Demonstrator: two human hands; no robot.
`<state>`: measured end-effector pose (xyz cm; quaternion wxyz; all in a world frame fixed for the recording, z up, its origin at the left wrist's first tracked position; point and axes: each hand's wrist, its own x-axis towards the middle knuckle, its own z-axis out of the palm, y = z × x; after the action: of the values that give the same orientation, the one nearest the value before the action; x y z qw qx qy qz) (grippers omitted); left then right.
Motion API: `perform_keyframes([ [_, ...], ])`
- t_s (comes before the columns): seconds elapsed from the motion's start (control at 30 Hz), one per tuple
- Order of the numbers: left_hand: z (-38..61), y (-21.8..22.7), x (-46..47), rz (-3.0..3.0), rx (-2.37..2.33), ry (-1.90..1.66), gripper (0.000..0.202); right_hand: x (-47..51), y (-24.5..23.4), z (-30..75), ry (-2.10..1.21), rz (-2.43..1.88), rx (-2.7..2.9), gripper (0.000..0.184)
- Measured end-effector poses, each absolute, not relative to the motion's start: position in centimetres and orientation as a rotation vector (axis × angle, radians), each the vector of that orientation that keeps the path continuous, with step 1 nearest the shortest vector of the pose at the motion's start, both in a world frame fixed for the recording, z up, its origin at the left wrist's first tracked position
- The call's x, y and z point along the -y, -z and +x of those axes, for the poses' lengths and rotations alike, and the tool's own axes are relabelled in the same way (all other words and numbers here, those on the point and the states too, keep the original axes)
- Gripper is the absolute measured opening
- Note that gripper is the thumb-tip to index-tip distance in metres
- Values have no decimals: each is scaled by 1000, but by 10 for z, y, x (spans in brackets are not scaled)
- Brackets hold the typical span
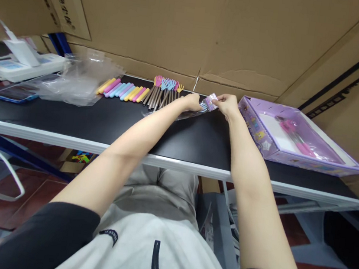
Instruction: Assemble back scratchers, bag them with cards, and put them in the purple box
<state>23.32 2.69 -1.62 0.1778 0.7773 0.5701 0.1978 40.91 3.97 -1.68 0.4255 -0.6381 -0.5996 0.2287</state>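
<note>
Both my hands reach to the far side of the black table [79, 120]. My left hand [192, 102] and my right hand [227, 104] are closed on a small clear packet [210, 102] with a purple print, held between them just above the tabletop. A clear plastic sleeve [185, 115] lies flat under my left hand. Left of my hands lies a row of small toy tools [163, 91] with metal shafts and pastel hand-shaped ends. Beside them are several pastel handles [124, 90] in yellow, pink and blue.
A purple open toy box [297, 138] with a pink item inside sits at the right. Crumpled clear plastic bags [78, 78] lie at the left, next to a white device [21, 62] with a cable and a phone [16, 93]. Cardboard boxes [192, 27] wall off the back.
</note>
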Motion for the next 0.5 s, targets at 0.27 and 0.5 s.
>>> perform_keyframes([
  [0.27,197,19,-19,2079,-1487,-730,32,-53,21,411,-393,-1529,1511,14],
  [0.5,196,17,-25,1482,-1289,-1290,32,-47,13,400,-273,-1434,1587,44],
])
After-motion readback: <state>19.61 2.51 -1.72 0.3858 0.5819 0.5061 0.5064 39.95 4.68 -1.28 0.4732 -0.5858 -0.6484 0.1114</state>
